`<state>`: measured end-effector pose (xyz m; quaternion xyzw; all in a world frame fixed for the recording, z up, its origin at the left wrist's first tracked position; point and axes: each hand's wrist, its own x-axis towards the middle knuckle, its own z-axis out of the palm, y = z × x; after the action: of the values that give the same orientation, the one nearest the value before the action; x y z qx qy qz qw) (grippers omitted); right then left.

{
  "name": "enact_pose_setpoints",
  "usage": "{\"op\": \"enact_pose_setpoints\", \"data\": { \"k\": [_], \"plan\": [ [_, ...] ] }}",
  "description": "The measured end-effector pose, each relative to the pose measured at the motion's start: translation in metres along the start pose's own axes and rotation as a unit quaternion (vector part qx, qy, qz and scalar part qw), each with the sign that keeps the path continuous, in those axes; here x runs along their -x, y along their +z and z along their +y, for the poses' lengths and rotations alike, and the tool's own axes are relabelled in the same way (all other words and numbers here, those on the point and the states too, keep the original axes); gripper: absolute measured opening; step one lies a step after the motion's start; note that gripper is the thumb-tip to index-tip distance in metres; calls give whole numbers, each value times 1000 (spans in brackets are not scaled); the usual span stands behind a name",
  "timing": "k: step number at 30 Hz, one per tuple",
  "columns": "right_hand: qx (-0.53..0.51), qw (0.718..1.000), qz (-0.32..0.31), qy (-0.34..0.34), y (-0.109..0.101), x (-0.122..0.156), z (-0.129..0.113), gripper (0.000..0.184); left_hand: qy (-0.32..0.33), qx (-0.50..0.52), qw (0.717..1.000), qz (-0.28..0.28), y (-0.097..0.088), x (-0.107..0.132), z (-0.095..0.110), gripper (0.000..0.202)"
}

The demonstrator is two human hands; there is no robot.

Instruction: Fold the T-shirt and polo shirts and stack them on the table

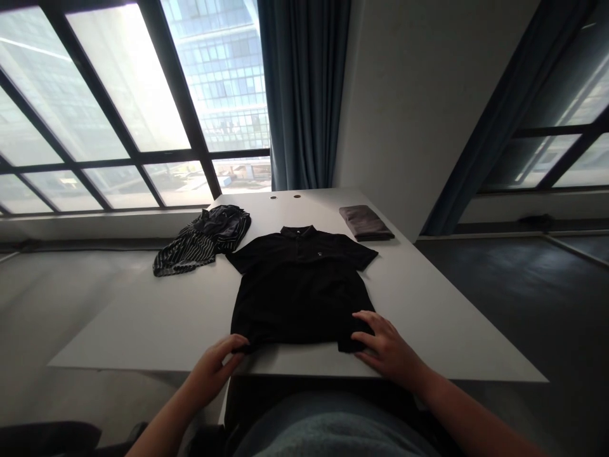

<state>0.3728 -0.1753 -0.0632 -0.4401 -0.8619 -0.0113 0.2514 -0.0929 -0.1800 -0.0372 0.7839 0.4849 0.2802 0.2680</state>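
Observation:
A black short-sleeved polo shirt lies spread face up on the white table, its collar away from me and its hem toward me. My left hand pinches the hem's left corner between thumb and fingers. At the opposite corner, my right hand rests on the shirt with its fingers apart, the thumb by the table edge. The shirt's sleeves stick out to both sides, and a small light mark shows on the chest.
A crumpled black-and-white striped garment lies at the table's back left. Toward the back right is a folded dark grey-brown cloth. Beyond the table hang a blue curtain and a large window.

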Motion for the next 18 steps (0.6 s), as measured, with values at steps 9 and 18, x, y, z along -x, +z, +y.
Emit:
{"op": "enact_pose_setpoints", "data": {
  "k": [9,18],
  "plan": [
    [-284,955,76,48,-62,-11,14,12,-12,167,981,101,-59,5,-6,35],
    [-293,923,-248,23,-81,6,1,18,-40,-14,975,-218,-60,22,2,18]
  ]
}}
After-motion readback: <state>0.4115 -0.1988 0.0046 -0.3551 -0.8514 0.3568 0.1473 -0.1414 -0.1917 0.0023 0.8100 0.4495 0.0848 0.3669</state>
